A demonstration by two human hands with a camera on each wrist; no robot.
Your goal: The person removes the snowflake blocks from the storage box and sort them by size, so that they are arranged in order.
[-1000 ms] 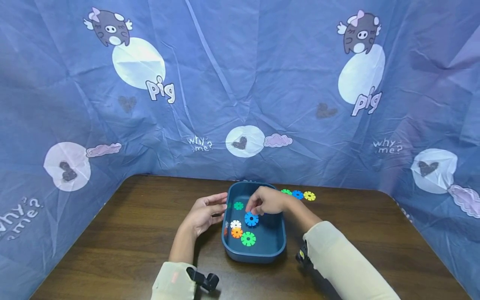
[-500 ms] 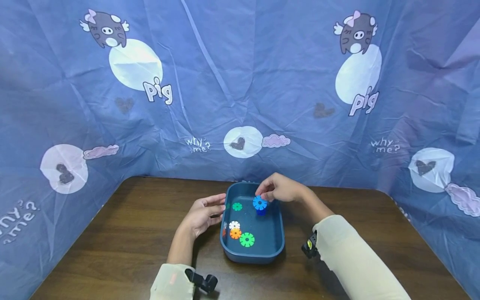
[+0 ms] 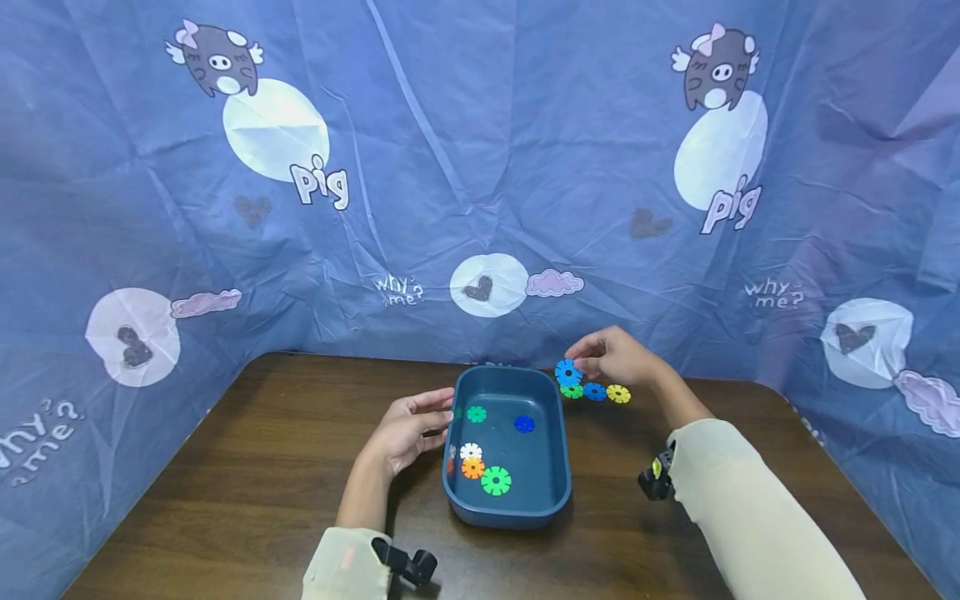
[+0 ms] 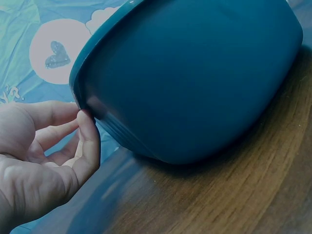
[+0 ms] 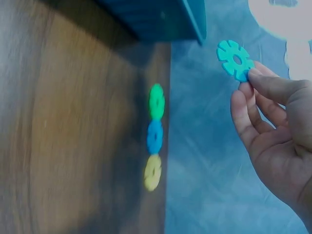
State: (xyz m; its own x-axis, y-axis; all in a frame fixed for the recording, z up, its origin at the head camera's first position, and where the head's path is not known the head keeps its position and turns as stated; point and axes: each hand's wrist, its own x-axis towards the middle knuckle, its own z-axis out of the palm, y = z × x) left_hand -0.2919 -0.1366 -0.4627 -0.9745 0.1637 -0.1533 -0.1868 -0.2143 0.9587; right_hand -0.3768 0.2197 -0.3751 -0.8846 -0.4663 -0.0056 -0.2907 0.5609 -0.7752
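Printed cloth point(image 3: 420, 217) hangs behind tray point(image 3: 532, 471) and wooden table point(image 3: 255, 483).

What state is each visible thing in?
Bin: upright
Left hand: touching bin
Light blue piece: held up
Right hand: pinching light blue piece
White piece: in bin
Orange piece: in bin
Dark blue piece: in bin
Near green piece: in bin
Far green piece: in bin
Outside green piece: on table
Outside blue piece: on table
Yellow piece: on table
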